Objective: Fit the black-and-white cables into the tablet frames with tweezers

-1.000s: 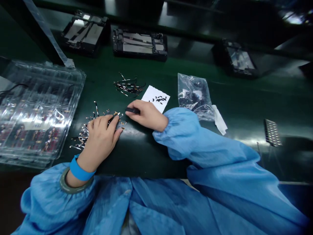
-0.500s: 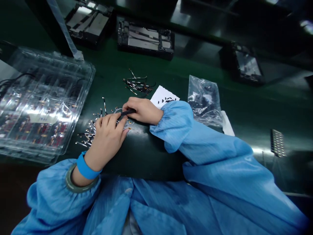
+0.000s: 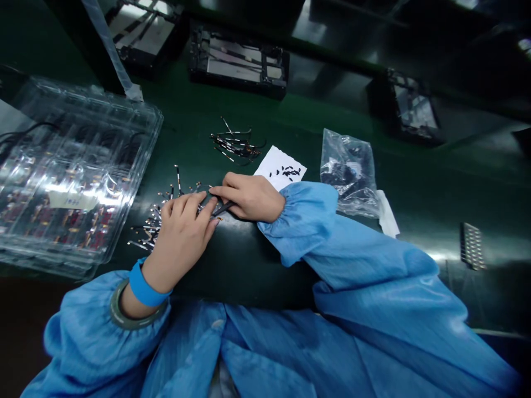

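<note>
My left hand (image 3: 186,224) rests over a pile of small flex cables (image 3: 154,225), its fingers bent and closed. Just past its thumb shows the gold end of a flex cable (image 3: 220,219), which the hand pins; the rest is covered by my fingers. My right hand (image 3: 251,197) grips slim black tweezers (image 3: 224,208), pointing left at the left fingertips. Right of the pile, a white paper (image 3: 271,160) bears several tiny black pieces (image 3: 289,172). Farther back lies a second bunch of dark flex cables (image 3: 234,146).
Clear plastic trays (image 3: 78,182) with parts are stacked at left. A clear bag (image 3: 348,171) of black pieces lies right of the paper, by a white strip (image 3: 388,213). Black fixtures (image 3: 238,63) stand along the back. A small studded block (image 3: 472,246) sits far right.
My right hand has moved slightly right and toward me, and the tweezers have tilted, with their tip lower by the left fingertips. The left hand stays nearly in place.
</note>
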{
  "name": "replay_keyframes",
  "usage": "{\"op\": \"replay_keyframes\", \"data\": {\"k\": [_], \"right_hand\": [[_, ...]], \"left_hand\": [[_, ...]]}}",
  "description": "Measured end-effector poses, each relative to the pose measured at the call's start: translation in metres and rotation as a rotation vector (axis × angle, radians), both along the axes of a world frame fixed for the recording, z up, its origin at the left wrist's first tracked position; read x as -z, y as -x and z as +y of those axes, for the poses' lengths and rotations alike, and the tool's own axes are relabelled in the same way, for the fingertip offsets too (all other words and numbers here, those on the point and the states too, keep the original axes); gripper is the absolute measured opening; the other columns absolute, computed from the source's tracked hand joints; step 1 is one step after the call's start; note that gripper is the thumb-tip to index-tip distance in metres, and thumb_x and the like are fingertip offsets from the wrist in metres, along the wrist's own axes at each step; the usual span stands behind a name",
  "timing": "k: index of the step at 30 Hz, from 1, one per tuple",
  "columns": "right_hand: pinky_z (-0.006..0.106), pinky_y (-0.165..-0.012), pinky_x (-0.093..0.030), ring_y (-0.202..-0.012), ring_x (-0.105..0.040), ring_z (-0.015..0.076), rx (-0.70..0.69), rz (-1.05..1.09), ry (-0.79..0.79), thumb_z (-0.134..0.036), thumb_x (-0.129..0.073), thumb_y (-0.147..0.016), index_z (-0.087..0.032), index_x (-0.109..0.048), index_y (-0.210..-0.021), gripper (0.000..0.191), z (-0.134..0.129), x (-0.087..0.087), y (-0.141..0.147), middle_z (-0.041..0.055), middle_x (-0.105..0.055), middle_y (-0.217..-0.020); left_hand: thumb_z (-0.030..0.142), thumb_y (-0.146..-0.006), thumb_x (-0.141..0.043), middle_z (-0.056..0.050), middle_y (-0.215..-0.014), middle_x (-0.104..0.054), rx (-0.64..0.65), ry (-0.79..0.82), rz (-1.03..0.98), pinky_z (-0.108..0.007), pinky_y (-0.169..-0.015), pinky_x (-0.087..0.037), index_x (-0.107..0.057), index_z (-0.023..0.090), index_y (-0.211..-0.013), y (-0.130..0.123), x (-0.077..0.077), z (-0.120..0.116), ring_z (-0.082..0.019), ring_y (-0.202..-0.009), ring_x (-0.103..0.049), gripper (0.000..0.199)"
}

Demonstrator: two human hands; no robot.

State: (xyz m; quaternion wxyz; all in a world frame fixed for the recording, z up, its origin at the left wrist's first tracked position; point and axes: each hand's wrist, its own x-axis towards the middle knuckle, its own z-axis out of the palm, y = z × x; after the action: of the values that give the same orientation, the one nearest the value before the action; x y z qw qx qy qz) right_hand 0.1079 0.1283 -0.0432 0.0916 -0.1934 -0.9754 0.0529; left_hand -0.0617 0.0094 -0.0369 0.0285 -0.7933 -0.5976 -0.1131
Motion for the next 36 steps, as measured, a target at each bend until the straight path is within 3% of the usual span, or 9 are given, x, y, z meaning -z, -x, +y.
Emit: {"op": "replay_keyframes", "data": {"k": [5, 8, 12, 16, 19, 22, 31, 36], "right_hand": [[0.031, -0.057, -0.032, -0.077, -0.054, 0.0191, -0.048, -0.049, -0.101, -0.023, -0.027, -0.101, -0.011, -0.059, -0.128, 0.044, -0.007, 0.001, -0.002, 0.0110, -0.063, -0.088], [0.032, -0.061, -0.036, -0.078, -0.055, 0.0200, -0.044, -0.066, -0.054, -0.022, -0.030, -0.099, -0.010, -0.061, -0.125, 0.042, -0.011, -0.002, 0.003, 0.0119, -0.063, -0.088], [0.031, -0.062, -0.038, -0.082, -0.060, 0.0203, 0.095, -0.094, 0.077, -0.023, -0.042, -0.094, -0.014, -0.063, -0.125, 0.039, -0.017, -0.010, 0.007, 0.0108, -0.067, -0.093], [0.029, -0.073, -0.044, -0.091, -0.063, 0.0191, 0.406, 0.091, 0.266, -0.022, -0.047, -0.091, -0.019, -0.065, -0.116, 0.032, -0.012, -0.021, -0.010, 0.0069, -0.069, -0.105], [0.030, -0.075, -0.044, -0.085, -0.063, 0.0196, 0.806, 0.208, 0.325, -0.024, -0.049, -0.088, -0.018, -0.065, -0.096, 0.019, 0.001, -0.027, -0.033, 0.0058, -0.070, -0.092], [0.031, -0.068, -0.043, -0.075, -0.060, 0.0210, 1.005, 0.113, 0.370, -0.031, -0.055, -0.086, -0.018, -0.061, -0.081, 0.015, 0.011, -0.028, -0.049, 0.0060, -0.067, -0.079], [0.035, -0.074, -0.046, -0.083, -0.063, 0.0252, 1.112, -0.003, 0.420, -0.026, -0.055, -0.084, -0.018, -0.059, -0.077, 0.011, 0.015, -0.029, -0.040, 0.0098, -0.067, -0.084], [0.034, -0.074, -0.046, -0.080, -0.062, 0.0239, 1.128, 0.025, 0.461, -0.024, -0.053, -0.083, -0.018, -0.060, -0.078, 0.011, 0.015, -0.030, -0.042, 0.0086, -0.066, -0.082]], "left_hand": [[0.023, -0.093, -0.045, -0.019, -0.128, -0.061, 0.015, 0.019, 0.004, -0.051, -0.090, -0.044, -0.057, 0.014, -0.133, 0.002, 0.000, 0.000, -0.036, -0.115, -0.054, 0.042], [0.024, -0.093, -0.046, -0.020, -0.129, -0.061, 0.015, 0.038, -0.031, -0.053, -0.093, -0.043, -0.056, 0.015, -0.134, 0.003, 0.002, 0.000, -0.037, -0.117, -0.054, 0.044], [0.029, -0.095, -0.046, -0.020, -0.128, -0.061, 0.029, 0.005, -0.027, -0.053, -0.093, -0.043, -0.057, 0.013, -0.133, 0.005, 0.003, 0.000, -0.037, -0.117, -0.054, 0.042], [0.029, -0.095, -0.047, -0.020, -0.125, -0.062, 0.034, -0.037, -0.016, -0.050, -0.090, -0.044, -0.060, 0.013, -0.128, 0.006, 0.004, 0.000, -0.036, -0.114, -0.055, 0.039], [0.029, -0.095, -0.048, -0.019, -0.126, -0.061, 0.035, -0.032, -0.025, -0.051, -0.089, -0.043, -0.059, 0.013, -0.129, 0.006, 0.005, 0.000, -0.036, -0.113, -0.055, 0.039], [0.030, -0.095, -0.048, -0.019, -0.128, -0.060, 0.031, -0.011, -0.042, -0.052, -0.091, -0.043, -0.058, 0.014, -0.131, 0.007, 0.006, 0.000, -0.036, -0.115, -0.055, 0.040], [0.035, -0.100, -0.036, -0.019, -0.124, -0.062, 0.046, -0.022, -0.182, -0.050, -0.094, -0.043, -0.061, 0.010, -0.121, 0.011, 0.005, 0.000, -0.034, -0.117, -0.056, 0.041], [0.034, -0.099, -0.041, -0.017, -0.123, -0.062, 0.064, -0.018, -0.211, -0.049, -0.097, -0.042, -0.064, 0.015, -0.115, 0.014, 0.007, -0.002, -0.032, -0.118, -0.055, 0.034]]}}
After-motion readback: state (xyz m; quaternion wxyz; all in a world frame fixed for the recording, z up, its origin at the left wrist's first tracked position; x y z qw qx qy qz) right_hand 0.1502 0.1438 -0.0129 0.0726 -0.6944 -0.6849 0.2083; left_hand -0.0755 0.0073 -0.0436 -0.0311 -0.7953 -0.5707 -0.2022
